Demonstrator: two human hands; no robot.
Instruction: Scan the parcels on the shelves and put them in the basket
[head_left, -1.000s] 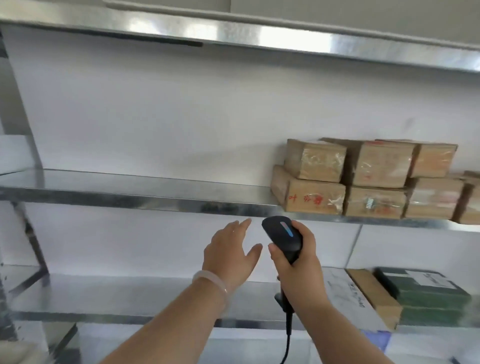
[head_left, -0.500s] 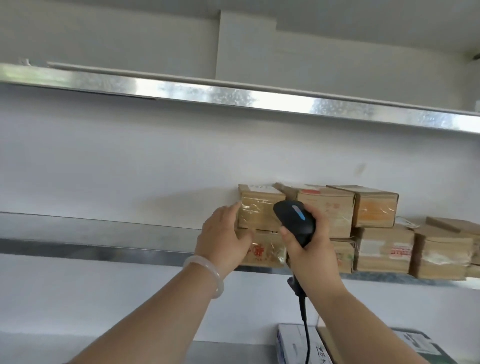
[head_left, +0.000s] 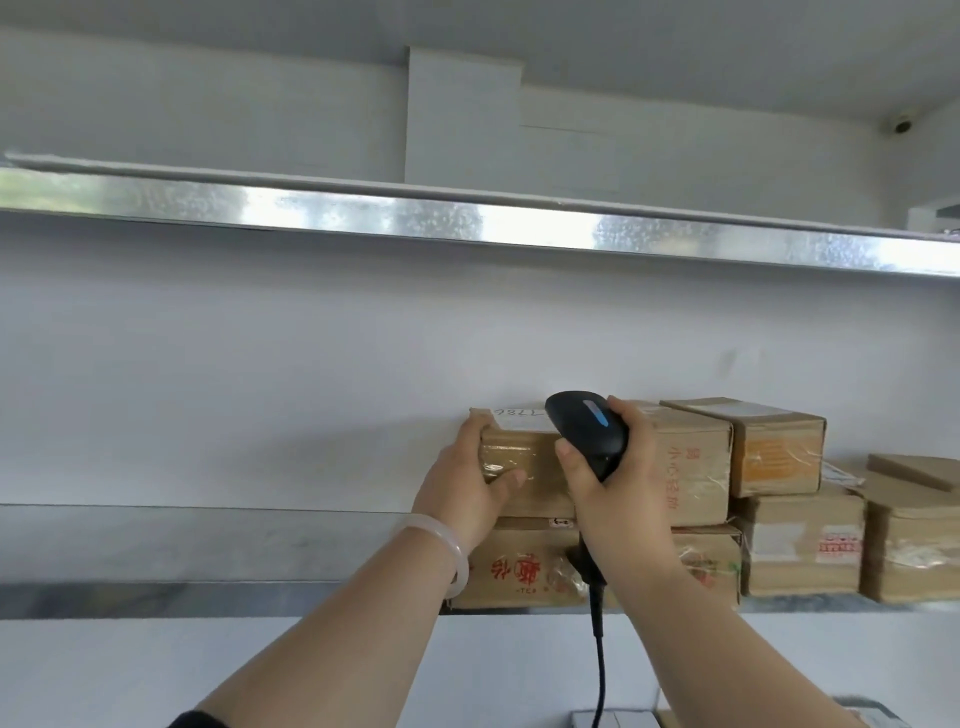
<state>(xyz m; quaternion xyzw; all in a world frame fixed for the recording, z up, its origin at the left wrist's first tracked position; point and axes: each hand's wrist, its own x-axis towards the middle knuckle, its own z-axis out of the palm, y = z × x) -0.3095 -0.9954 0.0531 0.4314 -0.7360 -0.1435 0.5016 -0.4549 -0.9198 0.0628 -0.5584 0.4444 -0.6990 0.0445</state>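
- Within a second, the left hand (head_left: 467, 488) has climbed from below the steel shelf (head_left: 208, 540) to the top-left cardboard parcel (head_left: 524, 467), which sits on a second box (head_left: 514, 571) at the stack's left end.
- The pick appears begun; the scan and the basket, which is out of sight, are still to come.
- The left hand's fingers hook over the parcel's left corner and its thumb presses the front. The right hand (head_left: 623, 499) is wrapped around the black barcode scanner (head_left: 587, 431), raised before the same parcel.

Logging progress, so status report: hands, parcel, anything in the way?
Left hand grips top-left cardboard parcel. Right hand holds barcode scanner at it. Parcel sits on lower parcel; more boxes alongside right.
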